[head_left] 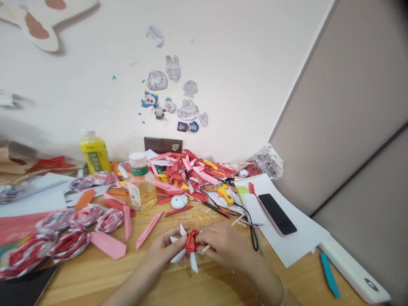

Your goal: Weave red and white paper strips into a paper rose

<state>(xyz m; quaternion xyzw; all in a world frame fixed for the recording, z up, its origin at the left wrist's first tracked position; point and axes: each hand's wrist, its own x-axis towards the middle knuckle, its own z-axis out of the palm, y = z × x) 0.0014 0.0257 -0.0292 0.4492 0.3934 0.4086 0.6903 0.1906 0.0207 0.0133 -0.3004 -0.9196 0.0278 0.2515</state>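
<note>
Low over the front of the table is a folded paper flower [191,241] with a red centre and white strips sticking out around it. My left hand [166,245] is closed on its left side, the thumb pressed near the red folds. At the flower's right edge, my right hand [225,244] has its fingers curled around a thin wooden stick [206,248]. These fingers touch or nearly touch the red paper; their tips are partly hidden. A pink folded strip [148,230] lies just beyond my left hand.
Red and pink paper strips [188,170] are heaped by the wall. A tea bottle [142,187], white earbud case [179,202] and yellow glue gun [225,194] stand nearer. Finished-looking twisted paper rosettes [72,244] lie left; a phone [278,214] rests on white sheets at right.
</note>
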